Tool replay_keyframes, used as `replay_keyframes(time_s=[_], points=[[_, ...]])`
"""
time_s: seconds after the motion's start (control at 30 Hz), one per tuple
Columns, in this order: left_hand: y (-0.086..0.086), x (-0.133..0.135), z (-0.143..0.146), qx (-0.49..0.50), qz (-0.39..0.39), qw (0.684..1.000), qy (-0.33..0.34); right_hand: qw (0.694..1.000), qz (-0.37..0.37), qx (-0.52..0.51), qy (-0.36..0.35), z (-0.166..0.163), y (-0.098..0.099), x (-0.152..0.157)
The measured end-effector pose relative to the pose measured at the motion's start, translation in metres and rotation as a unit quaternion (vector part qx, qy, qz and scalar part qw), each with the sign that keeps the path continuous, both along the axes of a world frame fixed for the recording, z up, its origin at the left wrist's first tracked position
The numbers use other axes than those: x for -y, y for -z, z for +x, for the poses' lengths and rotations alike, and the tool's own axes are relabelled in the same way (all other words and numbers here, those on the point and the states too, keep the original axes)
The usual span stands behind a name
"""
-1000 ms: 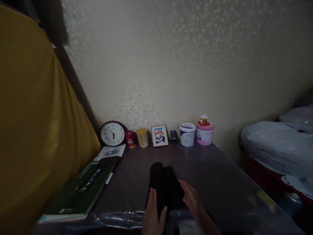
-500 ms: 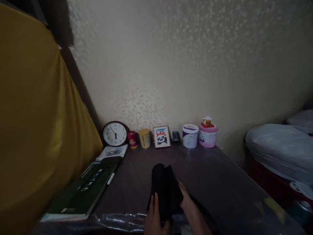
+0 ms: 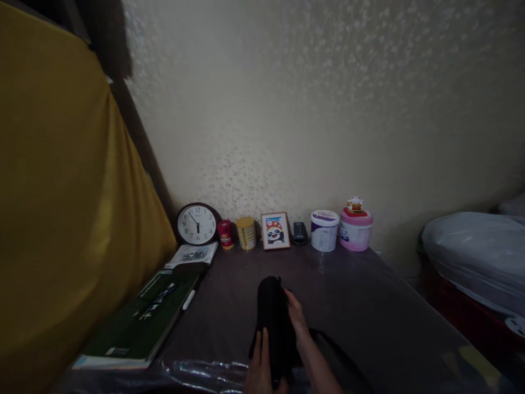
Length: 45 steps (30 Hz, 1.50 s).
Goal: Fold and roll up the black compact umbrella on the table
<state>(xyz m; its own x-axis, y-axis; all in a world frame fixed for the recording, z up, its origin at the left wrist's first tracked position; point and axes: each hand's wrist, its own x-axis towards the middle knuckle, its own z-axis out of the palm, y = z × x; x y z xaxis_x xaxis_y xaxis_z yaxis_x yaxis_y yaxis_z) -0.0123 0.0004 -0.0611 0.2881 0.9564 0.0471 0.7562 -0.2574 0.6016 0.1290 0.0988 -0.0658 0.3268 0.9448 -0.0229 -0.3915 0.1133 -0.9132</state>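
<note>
A dark black rolled bundle (image 3: 270,312), cloth-like, stands out lengthwise over the near part of the table; its exact kind is too dark to make out. My left hand (image 3: 260,364) grips its near left side, two fingers stretched along the surface and the thumb low at the near end. On the right, my right hand (image 3: 296,314) is wrapped against the bundle's far right side, pressing the material in. A black strap-like piece (image 3: 334,350) trails on the table to the right of my right forearm.
Along the wall stand a clock (image 3: 197,224), a red can (image 3: 226,235), a yellow tin (image 3: 246,233), a framed panda picture (image 3: 275,232), a dark device (image 3: 299,233), a white-purple tub (image 3: 324,232) and a pink tub (image 3: 355,232) bearing a cat figurine (image 3: 355,205). Left lie a green book (image 3: 135,328) and a white pen (image 3: 188,300).
My right hand has moved up and inward along the bundle, and the flap that stuck out on the right now lies against the roll. My left hand stays on the near left side.
</note>
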Motion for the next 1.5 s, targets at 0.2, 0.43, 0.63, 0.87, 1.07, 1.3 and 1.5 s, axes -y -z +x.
replay_keyframes(time_s=[0.2, 0.43, 0.63, 0.87, 1.07, 1.3, 1.5], points=[[0.011, -0.002, 0.002, 0.0, 0.029, 1.0, -0.007, 0.99, 0.028, 0.124, 0.059, -0.014, 0.014, -0.011], [0.023, 0.001, 0.004, -0.062, 0.069, 0.995, -0.022, 0.954, 0.051, 0.285, 0.08, -0.027, 0.006, -0.007], [0.023, 0.003, 0.006, -0.158, 0.067, 0.984, -0.045, 0.897, 0.07, 0.434, 0.051, -0.028, -0.006, -0.014], [0.029, 0.005, 0.005, -0.126, 0.084, 0.987, -0.052, 0.816, 0.025, 0.574, 0.056, -0.037, -0.022, -0.013], [0.02, 0.005, -0.002, 0.013, 0.027, 0.998, -0.056, 0.789, -0.012, 0.613, 0.033, -0.049, -0.036, 0.01], [-0.002, 0.008, -0.008, 0.036, -0.001, 0.999, -0.017, 0.798, 0.004, 0.603, -0.007, -0.059, -0.048, 0.05], [-0.015, 0.015, -0.007, 0.064, 0.008, 0.997, -0.035, 0.805, 0.041, 0.589, -0.05, -0.062, -0.054, 0.081]])
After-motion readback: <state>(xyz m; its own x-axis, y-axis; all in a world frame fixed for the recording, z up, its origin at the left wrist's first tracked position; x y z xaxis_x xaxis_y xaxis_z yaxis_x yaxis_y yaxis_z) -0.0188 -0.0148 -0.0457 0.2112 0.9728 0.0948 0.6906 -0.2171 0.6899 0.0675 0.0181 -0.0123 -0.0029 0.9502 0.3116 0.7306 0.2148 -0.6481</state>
